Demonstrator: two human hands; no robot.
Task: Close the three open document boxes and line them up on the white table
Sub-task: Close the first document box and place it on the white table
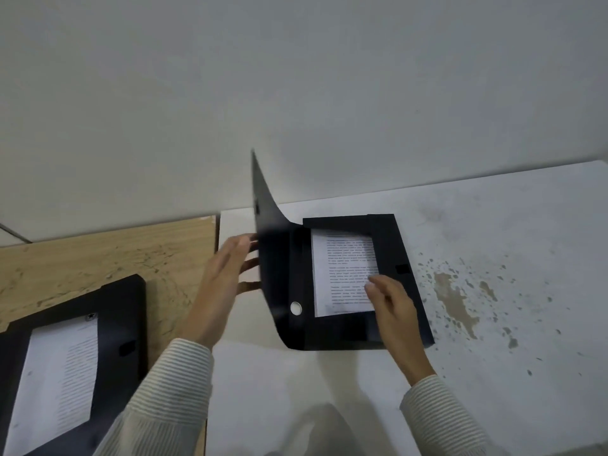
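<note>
A black document box (404,291) lies open on the white table (493,373), with a printed sheet (343,274) inside it. Its lid (269,245) stands raised at the left, bent and almost upright. My left hand (220,287) is behind the lid's outer face, fingers on its edge. My right hand (393,311) rests flat on the sheet's lower right corner. A second black document box (128,324) lies open on the wooden table at the lower left, with paper showing in it. Only these two boxes are in view.
The wooden table (108,258) adjoins the white one on the left. The white table's right part carries brown stains and chipped spots (460,301). A pale wall (296,93) rises right behind both tables.
</note>
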